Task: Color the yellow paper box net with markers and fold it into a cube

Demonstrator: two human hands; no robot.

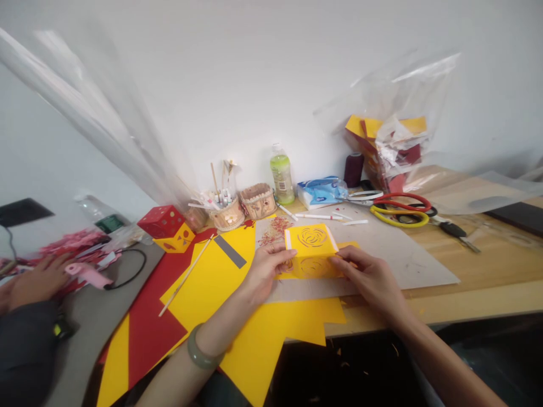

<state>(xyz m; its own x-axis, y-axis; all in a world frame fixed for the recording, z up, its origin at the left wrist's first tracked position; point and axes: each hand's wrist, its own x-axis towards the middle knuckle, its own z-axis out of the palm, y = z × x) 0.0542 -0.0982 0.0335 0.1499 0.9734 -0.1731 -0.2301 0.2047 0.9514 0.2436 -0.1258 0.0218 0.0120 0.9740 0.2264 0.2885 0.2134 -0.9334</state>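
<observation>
A yellow paper cutout (312, 237) with curved slits and white strips along its side edges is held between my two hands, folded across so that a second slit pattern shows below the crease. My left hand (271, 264) pinches its left edge, thumb in front. At the right edge my right hand (360, 270) pinches it near the fold. The cutout is raised over a grey board (407, 265). Yellow paper sheets (254, 322) lie beneath my left forearm, overlapping a red sheet (153, 322).
Left of the sheets stand a red box (161, 221) and a thin stick (186, 275). Scissors (401, 210), a tissue pack (321, 191), a green-labelled bottle (281, 175) and decorated pots (258, 202) line the back. Another person's hand (38, 280) is near a pink glue gun (89, 275).
</observation>
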